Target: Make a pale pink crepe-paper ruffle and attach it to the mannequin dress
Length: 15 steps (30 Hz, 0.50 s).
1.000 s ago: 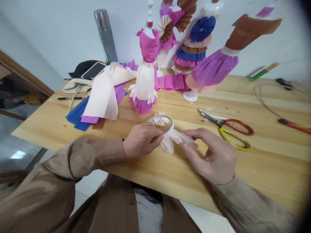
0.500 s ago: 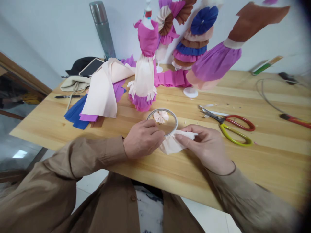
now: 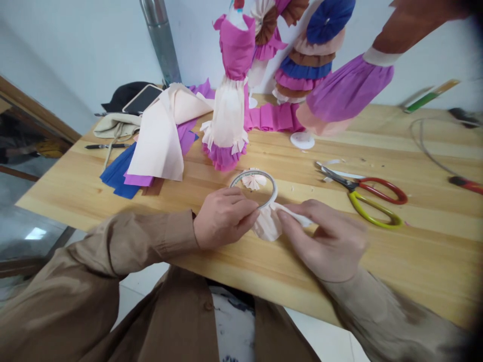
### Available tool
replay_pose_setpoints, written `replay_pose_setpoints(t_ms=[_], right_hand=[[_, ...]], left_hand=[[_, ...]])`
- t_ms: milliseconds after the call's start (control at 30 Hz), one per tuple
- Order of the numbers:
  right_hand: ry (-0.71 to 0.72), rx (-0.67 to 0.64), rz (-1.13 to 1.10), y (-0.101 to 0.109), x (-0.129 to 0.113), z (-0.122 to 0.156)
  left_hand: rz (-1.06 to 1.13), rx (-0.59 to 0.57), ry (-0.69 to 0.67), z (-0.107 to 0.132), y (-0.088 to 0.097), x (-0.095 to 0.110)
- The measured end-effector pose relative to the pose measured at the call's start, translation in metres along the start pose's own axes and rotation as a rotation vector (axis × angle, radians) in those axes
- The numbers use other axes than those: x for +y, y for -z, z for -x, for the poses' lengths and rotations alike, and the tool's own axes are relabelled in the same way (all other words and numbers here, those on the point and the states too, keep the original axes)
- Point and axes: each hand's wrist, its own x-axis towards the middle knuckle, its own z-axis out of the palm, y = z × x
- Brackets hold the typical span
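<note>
Since 0.5 s ago my right hand (image 3: 328,241) has slid toward 5 o'clock. I see both hands pinch the cream crepe paper (image 3: 267,226), my left hand (image 3: 224,217) at its 9 o'clock end. Its long axis runs 9-to-3, touching the tape ring (image 3: 275,191) at 12.

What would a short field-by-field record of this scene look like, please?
left hand: pinches the cream paper piece
right hand: pinches the same piece from the other side
just beyond the hands: tape ring on the table, with a small paper rosette inside it
to the right: scissors
behind: paper-dressed figure, loose crepe sheets
</note>
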Motion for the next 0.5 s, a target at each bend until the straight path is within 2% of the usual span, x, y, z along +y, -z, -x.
replay_pose_setpoints(t_ms=[67,133,200,400,500], right_hand=[[-0.182,-0.019,-0.134,0.001,0.004,-0.001],[-0.267,-0.081,-0.255,0.003,0.008,-0.003],[-0.273,-0.123,-0.314,0.006,0.012,-0.006],[-0.342,-0.169,-0.274,0.003,0.006,-0.012],[-0.303,-0.162,-0.255,-0.001,0.001,-0.01]], left_hand=[[0.002,0.002,-0.006,0.001,0.0,-0.001],[-0.015,-0.002,-0.024,0.001,0.0,-0.003],[-0.046,0.005,-0.056,0.002,0.0,-0.004],[-0.166,0.017,-0.181,0.003,0.002,-0.004],[-0.184,0.01,-0.182,0.004,0.002,-0.004]])
